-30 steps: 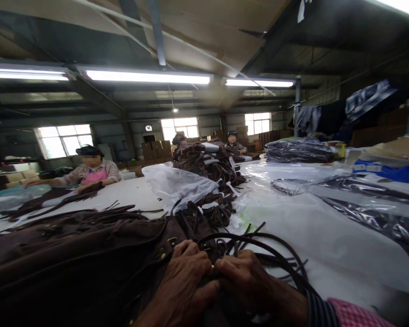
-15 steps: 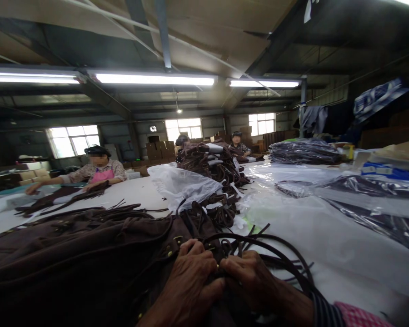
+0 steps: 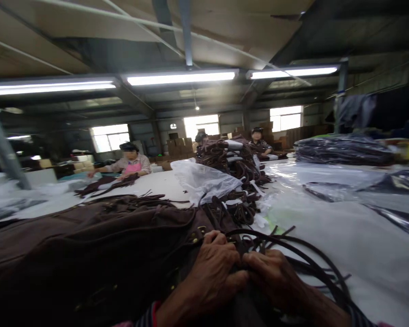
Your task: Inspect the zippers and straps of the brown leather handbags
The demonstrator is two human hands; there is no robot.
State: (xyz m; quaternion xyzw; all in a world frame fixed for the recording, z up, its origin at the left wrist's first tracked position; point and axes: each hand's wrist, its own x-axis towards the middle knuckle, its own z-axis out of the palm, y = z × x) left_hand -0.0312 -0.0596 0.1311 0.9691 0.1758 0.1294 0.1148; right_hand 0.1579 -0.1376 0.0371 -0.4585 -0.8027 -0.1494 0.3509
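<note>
A dark brown cloth piece (image 3: pixel 129 236) with long straps and brass-coloured rivets spreads across the near side of the table, looking like an apron. My left hand (image 3: pixel 215 262) lies over its strapped end with the fingers curled down on the cloth. Close beside it, my right hand (image 3: pixel 276 274) is closed with its fingertips pinching the same dark material. The exact spot that both sets of fingers grip is partly hidden. Dark straps (image 3: pixel 313 247) loop out past my right hand over the table.
Ahead stands a heap of folded brown strapped pieces (image 3: pixel 247 170), with a clear plastic bag (image 3: pixel 206 181) against it. Plastic-wrapped stacks (image 3: pixel 342 150) sit at the right on the white table (image 3: pixel 371 247). A co-worker in a pink apron (image 3: pixel 132 167) works at the far left; two other people are farther back.
The view has swung left, so the surroundings appear farther right. My hands keep their hold on the brown cloth, with little change in their grip.
</note>
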